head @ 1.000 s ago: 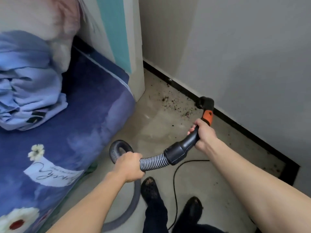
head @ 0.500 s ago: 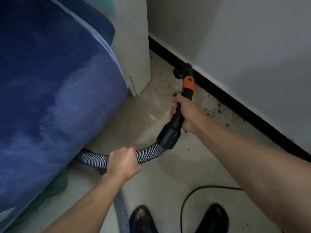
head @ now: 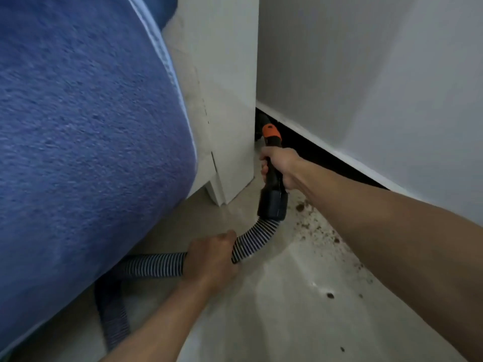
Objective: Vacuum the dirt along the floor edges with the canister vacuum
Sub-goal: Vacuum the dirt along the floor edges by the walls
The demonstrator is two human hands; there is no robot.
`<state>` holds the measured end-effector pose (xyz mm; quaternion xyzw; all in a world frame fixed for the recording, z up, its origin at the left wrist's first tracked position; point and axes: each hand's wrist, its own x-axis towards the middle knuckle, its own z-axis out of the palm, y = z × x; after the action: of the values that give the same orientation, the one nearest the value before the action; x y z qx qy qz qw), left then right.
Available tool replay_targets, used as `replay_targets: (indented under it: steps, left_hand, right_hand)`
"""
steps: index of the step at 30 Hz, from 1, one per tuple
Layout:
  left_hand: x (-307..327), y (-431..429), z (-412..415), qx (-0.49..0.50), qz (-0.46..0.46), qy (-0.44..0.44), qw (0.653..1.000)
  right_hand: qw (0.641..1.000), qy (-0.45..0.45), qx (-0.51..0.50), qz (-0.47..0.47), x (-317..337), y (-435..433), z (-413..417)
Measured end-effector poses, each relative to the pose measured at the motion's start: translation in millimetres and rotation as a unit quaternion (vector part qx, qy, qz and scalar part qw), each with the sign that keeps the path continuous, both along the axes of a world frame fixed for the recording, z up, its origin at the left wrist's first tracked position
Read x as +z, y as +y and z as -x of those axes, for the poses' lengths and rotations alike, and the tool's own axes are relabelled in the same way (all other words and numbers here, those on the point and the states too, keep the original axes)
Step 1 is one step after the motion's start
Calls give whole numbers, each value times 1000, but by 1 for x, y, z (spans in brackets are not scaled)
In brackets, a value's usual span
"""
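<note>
Nozzle [head: 270, 131] had driven up into the floor [head: 274, 309] corner by the skirting [head: 326, 158], right hand [head: 282, 167] fingers [head: 264, 170] wrapped round the handle [head: 272, 180], left hand [head: 210, 257] gripping the hose [head: 154, 265], yet dirt [head: 316, 231] lay behind along the edge.

Just the one camera, wide-angle, on my head, aimed forward and down at the floor [head: 274, 322] by the wall [head: 379, 87]. It's in close: my left hand [head: 210, 259] and right hand [head: 282, 167] land mid-frame. Edges look smeared, probably motion blur.
</note>
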<state>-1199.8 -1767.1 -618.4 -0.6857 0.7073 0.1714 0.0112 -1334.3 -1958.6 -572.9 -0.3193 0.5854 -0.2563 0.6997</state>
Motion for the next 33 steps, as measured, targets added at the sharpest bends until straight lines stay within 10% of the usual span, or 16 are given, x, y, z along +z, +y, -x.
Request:
replay_targets:
  steps: [33]
  left_hand:
    - [-10, 55, 9, -246, -83, -121, 958]
  right_hand:
    - [955, 211, -208, 28, -42, 135, 47]
